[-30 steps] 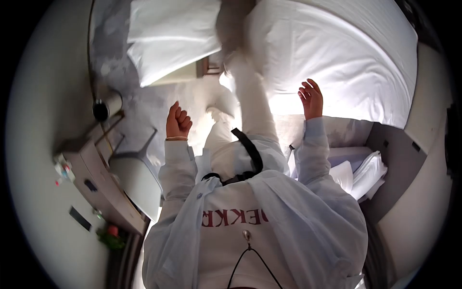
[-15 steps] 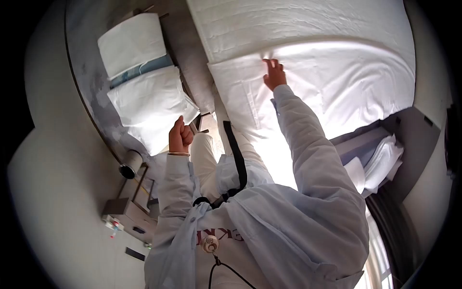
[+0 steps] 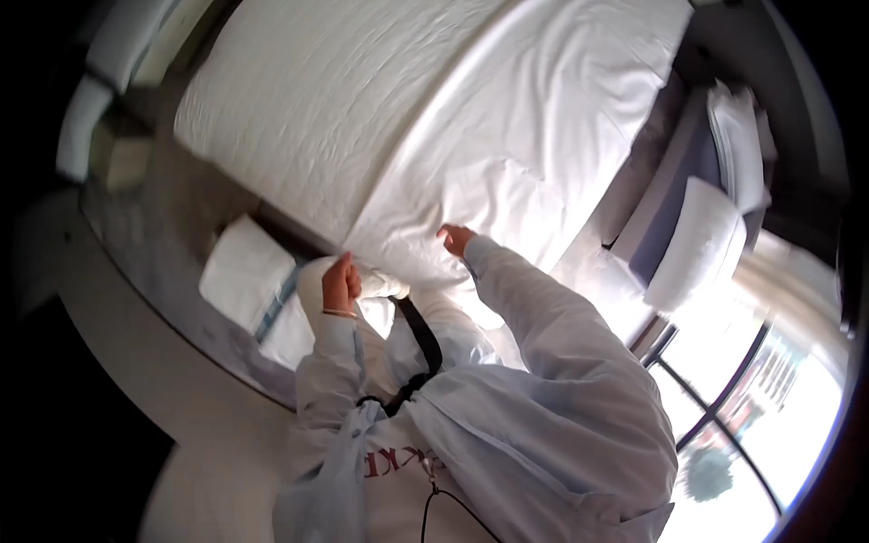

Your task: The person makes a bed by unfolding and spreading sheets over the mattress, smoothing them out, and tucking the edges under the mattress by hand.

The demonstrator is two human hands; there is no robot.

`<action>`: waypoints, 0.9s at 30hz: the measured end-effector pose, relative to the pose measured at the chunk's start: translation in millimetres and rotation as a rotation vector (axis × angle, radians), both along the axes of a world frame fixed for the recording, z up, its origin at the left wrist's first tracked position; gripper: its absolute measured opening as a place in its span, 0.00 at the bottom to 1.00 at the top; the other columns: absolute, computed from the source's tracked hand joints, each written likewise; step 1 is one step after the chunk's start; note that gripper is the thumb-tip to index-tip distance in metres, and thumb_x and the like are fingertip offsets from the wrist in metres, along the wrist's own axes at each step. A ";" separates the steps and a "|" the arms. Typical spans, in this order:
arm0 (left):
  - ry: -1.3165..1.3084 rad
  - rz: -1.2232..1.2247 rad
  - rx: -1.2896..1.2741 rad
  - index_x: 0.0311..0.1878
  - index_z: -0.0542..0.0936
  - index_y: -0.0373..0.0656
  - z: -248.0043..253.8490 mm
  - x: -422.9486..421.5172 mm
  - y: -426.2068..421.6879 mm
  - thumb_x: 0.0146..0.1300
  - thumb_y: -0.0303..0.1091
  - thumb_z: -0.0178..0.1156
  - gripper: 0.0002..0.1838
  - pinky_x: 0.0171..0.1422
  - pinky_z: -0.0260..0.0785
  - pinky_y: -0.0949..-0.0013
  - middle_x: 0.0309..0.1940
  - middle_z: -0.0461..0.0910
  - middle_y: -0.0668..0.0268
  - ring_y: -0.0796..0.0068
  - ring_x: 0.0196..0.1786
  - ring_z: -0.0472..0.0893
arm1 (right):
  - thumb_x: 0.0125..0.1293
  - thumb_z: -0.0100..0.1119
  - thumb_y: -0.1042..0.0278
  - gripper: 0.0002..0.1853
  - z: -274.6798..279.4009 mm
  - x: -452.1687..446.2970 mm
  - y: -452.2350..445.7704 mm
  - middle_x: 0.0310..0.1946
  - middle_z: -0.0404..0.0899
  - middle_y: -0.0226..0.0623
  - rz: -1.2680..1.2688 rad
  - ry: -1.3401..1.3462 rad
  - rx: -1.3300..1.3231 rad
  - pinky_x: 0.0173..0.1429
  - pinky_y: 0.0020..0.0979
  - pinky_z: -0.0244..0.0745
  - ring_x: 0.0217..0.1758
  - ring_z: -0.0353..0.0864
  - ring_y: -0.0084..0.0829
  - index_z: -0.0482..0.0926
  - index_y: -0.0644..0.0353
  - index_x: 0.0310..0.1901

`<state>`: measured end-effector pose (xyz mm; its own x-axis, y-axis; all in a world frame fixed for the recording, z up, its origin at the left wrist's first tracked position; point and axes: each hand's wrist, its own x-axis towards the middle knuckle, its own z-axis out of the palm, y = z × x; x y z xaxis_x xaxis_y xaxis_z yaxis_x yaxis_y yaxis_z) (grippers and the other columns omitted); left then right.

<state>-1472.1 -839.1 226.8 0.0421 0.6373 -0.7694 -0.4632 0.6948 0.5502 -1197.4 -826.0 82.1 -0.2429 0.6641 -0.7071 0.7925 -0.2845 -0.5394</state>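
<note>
A white sheet (image 3: pixel 525 172) lies over the right part of the bed, its long folded edge running diagonally across the textured white cover (image 3: pixel 335 100). My right hand (image 3: pixel 457 239) is over the near part of the sheet, fingers loosely bent and partly apart; nothing shows in its grasp. Whether it touches the cloth I cannot tell. My left hand (image 3: pixel 340 286) is a closed fist with the thumb side up, near the bed's near corner and in front of my leg. No object is visible in that fist.
White pillows or folded linens (image 3: pixel 244 271) sit at the left beside the bed. On the right, a window seat (image 3: pixel 665 217) holds several white pillows (image 3: pixel 701 244). A bright window (image 3: pixel 724 407) is at the lower right. Light seating (image 3: pixel 118 45) stands at the far left.
My view has turned, bringing more of the bed and the window in. My right hand has come back from the sheet's folded edge toward my body. My left hand stays a fist.
</note>
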 end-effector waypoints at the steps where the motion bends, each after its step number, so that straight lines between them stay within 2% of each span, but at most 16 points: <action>1: 0.071 -0.081 0.000 0.12 0.54 0.51 -3.2 3.8 12.7 0.58 0.41 0.52 0.23 0.11 0.38 0.76 0.06 0.50 0.76 0.83 0.07 0.49 | 0.52 0.45 0.68 0.16 29.3 1.1 3.5 0.35 0.77 0.44 -0.102 -0.041 -0.101 0.48 0.37 0.70 0.42 0.76 0.41 0.73 0.46 0.44; 4: 0.191 -0.279 -0.151 0.14 0.60 0.50 -30.5 10.4 46.9 0.56 0.41 0.54 0.19 0.10 0.44 0.76 0.06 0.55 0.74 0.82 0.06 0.54 | 0.53 0.42 0.70 0.14 6.9 18.4 -22.0 0.26 0.77 0.43 -0.292 0.017 0.100 0.40 0.37 0.70 0.34 0.77 0.40 0.73 0.47 0.41; 6: 0.120 -0.356 -0.107 0.16 0.63 0.48 -54.0 15.3 70.2 0.55 0.42 0.53 0.17 0.11 0.50 0.75 0.09 0.60 0.72 0.81 0.09 0.59 | 0.52 0.43 0.74 0.13 -7.1 30.4 -41.5 0.21 0.75 0.43 -0.597 0.090 0.199 0.35 0.36 0.70 0.27 0.76 0.41 0.75 0.50 0.38; 8: 0.215 -0.502 -0.085 0.23 0.70 0.46 -88.1 19.4 91.3 0.55 0.41 0.54 0.11 0.17 0.61 0.77 0.16 0.71 0.67 0.79 0.16 0.69 | 0.51 0.45 0.77 0.13 -28.9 40.3 -68.5 0.21 0.75 0.43 -0.843 0.111 0.339 0.33 0.32 0.71 0.27 0.77 0.34 0.76 0.51 0.36; 9: 0.209 -0.579 -0.102 0.26 0.74 0.45 -106.1 22.9 100.5 0.54 0.41 0.54 0.10 0.22 0.64 0.77 0.20 0.74 0.66 0.79 0.20 0.73 | 0.50 0.48 0.81 0.13 -31.5 44.3 -81.1 0.26 0.77 0.35 -0.965 0.093 0.266 0.34 0.28 0.71 0.30 0.75 0.25 0.74 0.57 0.38; 11: 0.283 -0.759 0.091 0.38 0.77 0.43 -149.2 28.7 109.4 0.53 0.41 0.55 0.13 0.28 0.66 0.78 0.28 0.77 0.68 0.80 0.25 0.74 | 0.51 0.50 0.79 0.09 28.9 34.7 -86.2 0.26 0.77 0.34 -1.247 -0.015 0.350 0.35 0.25 0.71 0.30 0.75 0.25 0.76 0.58 0.35; 12: 0.482 -0.949 0.490 0.40 0.76 0.41 -220.0 16.9 105.7 0.51 0.39 0.58 0.15 0.32 0.67 0.76 0.30 0.77 0.66 0.78 0.28 0.75 | 0.53 0.52 0.75 0.08 7.3 33.5 -109.6 0.27 0.77 0.34 -1.323 -0.112 0.440 0.37 0.25 0.71 0.31 0.76 0.26 0.76 0.57 0.35; 13: 0.398 -0.810 0.590 0.43 0.75 0.39 -228.7 23.1 105.9 0.48 0.36 0.61 0.18 0.38 0.67 0.74 0.35 0.76 0.65 0.74 0.32 0.74 | 0.53 0.53 0.71 0.07 6.7 28.6 -123.6 0.29 0.78 0.36 -1.368 -0.225 0.440 0.39 0.27 0.71 0.34 0.77 0.29 0.76 0.57 0.35; 14: 0.656 -0.972 0.592 0.46 0.72 0.39 -249.3 17.7 110.7 0.44 0.34 0.63 0.23 0.47 0.66 0.68 0.42 0.72 0.60 0.67 0.41 0.72 | 0.52 0.50 0.74 0.08 0.6 23.1 -139.5 0.30 0.78 0.39 -1.377 -0.356 0.422 0.42 0.31 0.71 0.36 0.77 0.37 0.76 0.56 0.34; 16: 0.797 -0.907 0.654 0.50 0.67 0.38 -242.5 21.0 116.5 0.40 0.36 0.62 0.30 0.56 0.58 0.61 0.47 0.66 0.51 0.56 0.52 0.65 | 0.48 0.53 0.74 0.12 -15.4 11.7 -174.3 0.33 0.77 0.40 -1.331 -0.414 0.345 0.43 0.32 0.71 0.38 0.76 0.39 0.75 0.55 0.37; 18: 1.151 -0.930 0.854 0.51 0.65 0.38 -199.7 32.5 125.6 0.40 0.38 0.62 0.32 0.56 0.57 0.60 0.47 0.66 0.51 0.54 0.53 0.64 | 0.48 0.54 0.75 0.15 -17.1 0.8 -190.2 0.35 0.76 0.42 -1.396 -0.318 0.191 0.43 0.33 0.71 0.37 0.76 0.36 0.73 0.55 0.41; 22: 1.163 -0.950 1.063 0.51 0.63 0.37 -215.9 29.9 129.9 0.43 0.39 0.61 0.31 0.55 0.58 0.60 0.46 0.67 0.52 0.55 0.51 0.66 | 0.48 0.52 0.75 0.15 -4.1 -23.3 -182.8 0.35 0.76 0.42 -1.479 -0.261 0.178 0.41 0.31 0.71 0.37 0.76 0.34 0.74 0.55 0.41; 24: 0.511 -0.835 0.663 0.51 0.63 0.36 -267.3 20.1 126.1 0.51 0.41 0.57 0.27 0.53 0.59 0.63 0.44 0.68 0.52 0.57 0.49 0.68 | 0.49 0.51 0.76 0.15 -13.5 -37.0 -178.6 0.35 0.76 0.40 -1.499 -0.200 0.149 0.41 0.30 0.71 0.37 0.76 0.32 0.74 0.56 0.42; 25: 0.540 -0.848 0.591 0.52 0.62 0.36 -245.9 26.6 127.0 0.57 0.41 0.51 0.24 0.52 0.60 0.65 0.44 0.68 0.54 0.59 0.47 0.70 | 0.50 0.51 0.76 0.15 -15.9 -44.0 -174.4 0.35 0.76 0.39 -1.526 -0.066 0.148 0.41 0.29 0.71 0.37 0.76 0.31 0.74 0.57 0.42; 26: 0.528 -0.719 0.628 0.46 0.67 0.35 -244.7 34.0 129.3 0.58 0.42 0.49 0.20 0.49 0.62 0.65 0.39 0.72 0.56 0.59 0.42 0.71 | 0.51 0.50 0.76 0.14 -18.1 -48.8 -170.4 0.35 0.76 0.38 -1.545 0.064 0.145 0.41 0.29 0.71 0.37 0.76 0.30 0.74 0.57 0.42; 27: 0.556 -0.786 0.583 0.41 0.69 0.35 -250.0 30.3 137.2 0.58 0.43 0.50 0.18 0.46 0.63 0.65 0.34 0.73 0.58 0.61 0.39 0.72 | 0.52 0.50 0.76 0.14 -18.0 -54.7 -162.0 0.33 0.77 0.37 -1.550 0.103 0.125 0.41 0.28 0.71 0.37 0.76 0.28 0.74 0.58 0.42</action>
